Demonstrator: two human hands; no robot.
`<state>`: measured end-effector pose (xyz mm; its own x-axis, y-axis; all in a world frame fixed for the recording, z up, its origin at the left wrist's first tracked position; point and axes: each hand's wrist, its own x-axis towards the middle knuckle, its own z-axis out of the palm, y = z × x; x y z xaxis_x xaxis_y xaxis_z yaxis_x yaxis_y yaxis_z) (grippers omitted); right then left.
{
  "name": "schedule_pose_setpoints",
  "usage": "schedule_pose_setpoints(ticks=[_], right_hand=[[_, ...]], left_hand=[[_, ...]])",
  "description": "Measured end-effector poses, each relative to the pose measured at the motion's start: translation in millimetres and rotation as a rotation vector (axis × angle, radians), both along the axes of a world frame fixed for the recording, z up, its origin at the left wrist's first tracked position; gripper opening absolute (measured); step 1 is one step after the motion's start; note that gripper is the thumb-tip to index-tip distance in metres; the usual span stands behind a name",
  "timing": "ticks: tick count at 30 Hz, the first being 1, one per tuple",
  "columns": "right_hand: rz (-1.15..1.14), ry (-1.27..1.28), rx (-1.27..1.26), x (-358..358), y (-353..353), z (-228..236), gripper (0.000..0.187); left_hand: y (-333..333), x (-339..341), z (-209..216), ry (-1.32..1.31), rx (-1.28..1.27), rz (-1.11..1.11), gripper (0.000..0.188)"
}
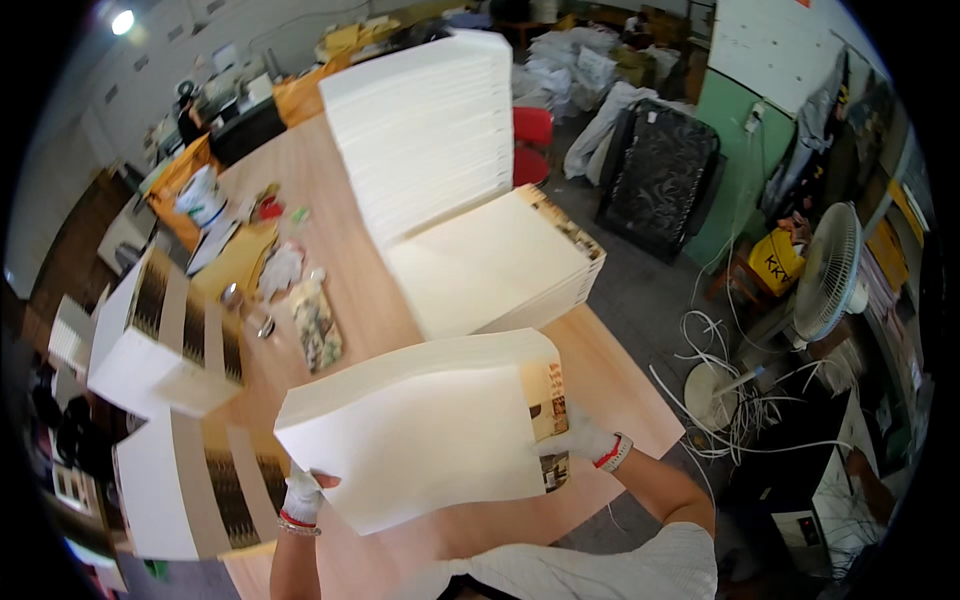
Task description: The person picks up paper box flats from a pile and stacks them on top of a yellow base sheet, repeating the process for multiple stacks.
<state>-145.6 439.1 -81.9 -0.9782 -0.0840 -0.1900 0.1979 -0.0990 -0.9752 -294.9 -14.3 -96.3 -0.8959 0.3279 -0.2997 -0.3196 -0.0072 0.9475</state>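
Between my hands is a thick stack of large white paper sheets [420, 440], tilted and slightly bowed above the near end of the table. A strip of printed brown picture shows along its right end. My left hand [303, 497], in a white glove, grips the near left corner with the thumb on top. At the right end my right hand [582, 440], also gloved, closes on the printed edge; some of its fingers are hidden. Just beyond lies another cream stack of sheets [490, 265] with a printed edge, and behind it a tall white stack [425, 140] rises.
Two white paper blocks [145, 355] with dark-patterned sides stand at the left. A patterned flat item [317, 325] and small glass containers [262, 323] lie on the wooden table [360, 255]. To the right are a standing fan [830, 270], tangled white cables [745, 400] and a red chair [532, 130].
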Motion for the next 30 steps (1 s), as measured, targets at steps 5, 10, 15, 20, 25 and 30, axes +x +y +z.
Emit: schedule_pose_setpoints(ticks=[5, 10, 15, 20, 25, 30], right_hand=[[0.095, 0.204, 0.248, 36.9, -28.7, -9.2, 0.09], [0.166, -0.046, -0.142, 60.9, -43.2, -21.3, 0.082], [0.156, 0.512, 0.471, 51.6, -48.6, 15.4, 0.078], [0.455, 0.757, 0.825, 51.4, -36.3, -15.2, 0.068], [0.394, 0.532, 0.62, 62.0, -47.7, -12.3, 0.067], [0.32, 0.35, 0.515, 86.6, -40.8, -24.2, 0.065]], left_hand=[[-44.5, 101.9, 6.4, 0.078, 0.339, 0.019, 0.065], [-86.9, 175.4, -22.4, -0.05, 0.187, 0.119, 0.059], [-106.2, 210.6, -54.2, -0.105, 0.128, 0.155, 0.053], [-117.5, 212.8, -82.3, 0.096, -0.144, -0.04, 0.047], [-85.4, 192.3, -29.0, -0.131, 0.045, -0.132, 0.057], [-106.5, 220.3, -80.5, 0.482, -0.21, -0.113, 0.068]])
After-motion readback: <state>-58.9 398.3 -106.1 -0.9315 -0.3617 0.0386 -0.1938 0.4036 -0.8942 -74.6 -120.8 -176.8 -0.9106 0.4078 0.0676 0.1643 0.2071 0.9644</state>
